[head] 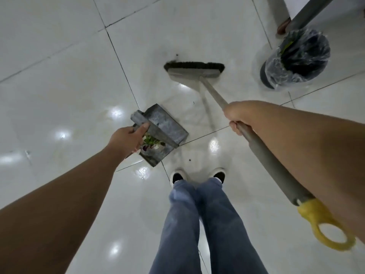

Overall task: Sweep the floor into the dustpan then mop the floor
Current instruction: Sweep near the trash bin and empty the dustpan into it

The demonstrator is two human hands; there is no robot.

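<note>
My left hand (128,140) grips the handle of a grey metal dustpan (167,127), held just in front of my feet. Green and purple scraps (152,142) lie inside the pan near the handle. My right hand (237,116) grips the grey handle of a broom (266,155) that ends in a yellow hanging loop (327,228). The broom head (194,71), with dark bristles, rests on the white tiled floor (69,86) ahead of the dustpan. A few dark specks (190,160) lie on the tiles near my shoes.
A round bin (296,58) lined with a clear plastic bag stands at the upper right. Beside it a grey pole (310,12) and a furniture leg (276,8) rise out of view. My legs in blue jeans (201,224) fill the lower middle.
</note>
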